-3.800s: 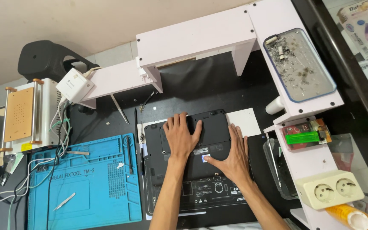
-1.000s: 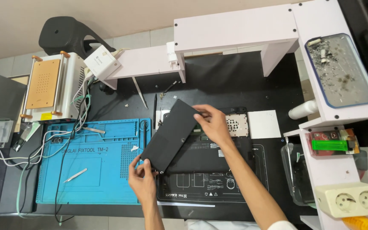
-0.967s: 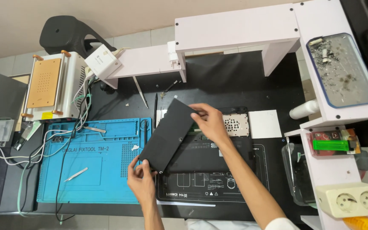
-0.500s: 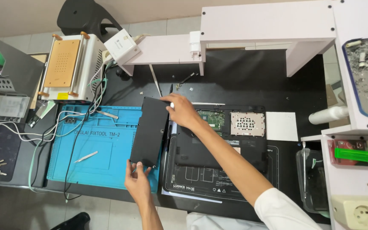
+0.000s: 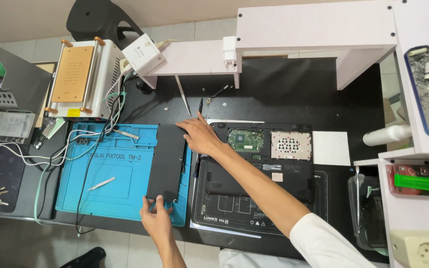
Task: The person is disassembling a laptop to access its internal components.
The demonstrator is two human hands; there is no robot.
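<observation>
I see my left hand gripping the near edge of a flat matte black panel, my right hand gripping its far corner, over the ribbed blue mat, left of centre.

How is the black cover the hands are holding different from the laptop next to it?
The black cover is a plain flat panel with nothing showing on it; the laptop is open underneath, with a green circuit board and a silver plate in view. The cover lies on the blue mat, with the left hand and right hand at its ends; the laptop sits on a black mat. Both are black.
</observation>
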